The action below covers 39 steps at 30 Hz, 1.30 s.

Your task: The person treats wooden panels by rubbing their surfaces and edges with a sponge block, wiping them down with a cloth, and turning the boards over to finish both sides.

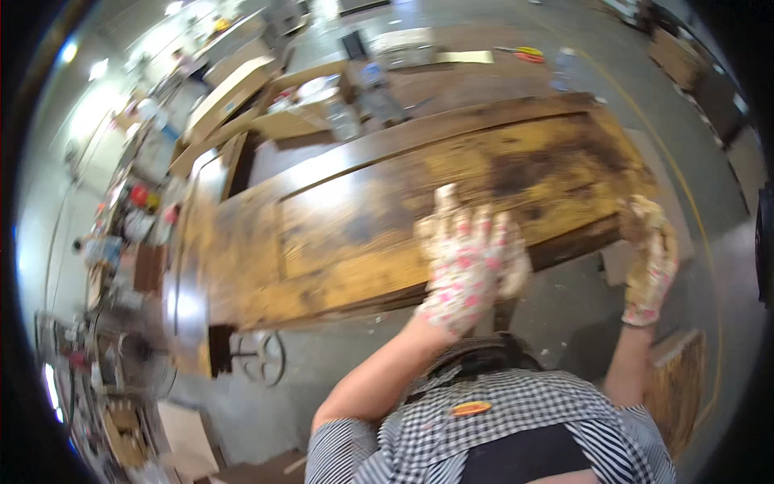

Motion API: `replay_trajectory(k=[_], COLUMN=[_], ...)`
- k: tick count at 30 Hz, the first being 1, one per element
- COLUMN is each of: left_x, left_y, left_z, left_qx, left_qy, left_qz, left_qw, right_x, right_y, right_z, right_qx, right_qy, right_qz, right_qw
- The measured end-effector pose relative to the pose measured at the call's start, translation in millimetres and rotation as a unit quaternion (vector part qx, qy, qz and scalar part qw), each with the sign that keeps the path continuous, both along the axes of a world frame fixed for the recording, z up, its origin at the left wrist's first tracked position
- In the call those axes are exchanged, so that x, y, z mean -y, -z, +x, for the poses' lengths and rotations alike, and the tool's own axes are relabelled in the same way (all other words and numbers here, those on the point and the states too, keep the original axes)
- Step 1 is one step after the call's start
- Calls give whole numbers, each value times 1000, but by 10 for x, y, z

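Note:
A large brown wooden panel (347,234), glossy and darkly mottled, with a recessed centre, lies across in front of me. My left hand (463,270) wears a pale glove with pink spots and stained fingertips. It is open over the panel's near part, fingers apart and slightly blurred; contact with the wood cannot be told. At the panel's right end is my right hand (651,262), in a matching glove stained yellow-brown. Its fingers are curled beside the near right corner, around a dark brown patch that I cannot make out.
Beyond the panel stand an open cardboard box (294,121) with containers and a clear bottle (563,68). Scissors (528,54) with red and yellow handles lie farther back. A fan (137,351) is at the left, near a metal handwheel (266,357). Another wooden piece (677,387) leans at the lower right.

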State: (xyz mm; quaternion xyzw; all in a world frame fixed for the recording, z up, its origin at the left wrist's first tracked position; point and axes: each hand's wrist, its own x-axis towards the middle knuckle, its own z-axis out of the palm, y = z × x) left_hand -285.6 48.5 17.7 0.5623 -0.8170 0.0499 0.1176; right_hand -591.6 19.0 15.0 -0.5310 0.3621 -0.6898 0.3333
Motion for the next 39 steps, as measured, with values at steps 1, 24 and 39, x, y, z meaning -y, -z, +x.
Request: replay_trajectory(k=[1,24,39], left_x=[-7,-102,-1725], left_y=[-10,-192,256], left_z=[1,-456,1908], left_qx=[27,65,-185], left_qy=[-1,-22,-404], left_qz=[15,-4,-141], left_qw=[1000,998,885], right_x=[19,707,178], right_y=[39,81,367], right_z=[-82,-786,648], right_qx=[20,280,411], right_qy=[2,-188,-557], right_qz=[-15,-102,212], right_qw=[1000,936,690])
